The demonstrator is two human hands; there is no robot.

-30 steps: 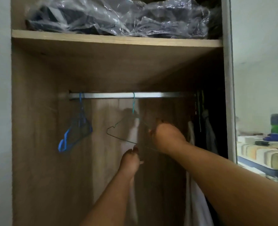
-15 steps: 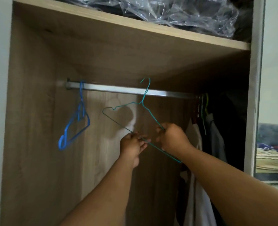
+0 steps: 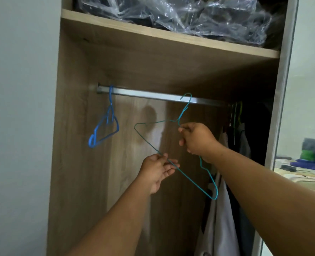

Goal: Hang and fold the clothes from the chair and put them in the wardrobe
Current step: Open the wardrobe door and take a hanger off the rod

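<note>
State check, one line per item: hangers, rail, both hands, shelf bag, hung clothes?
Teal hanger: off the rail, tilted, held by both hands, bare.
Blue hanger: hooked on the rail, bare.
Rail: mounted under the shelf.
Left hand: pinches the bottom wire.
Right hand: grips near the neck.
Plastic bag: crumpled on the top shelf.
Clothes: hanging at right.

Both forearms are bare from the bottom edge of the view up to the wrists, with no sleeve or cuff showing. The left hand [image 3: 159,169] and the right hand [image 3: 197,140] are bare too: no gloves, no rings, no watch or bracelet at either wrist. Fingernails look short and unpainted.
</note>
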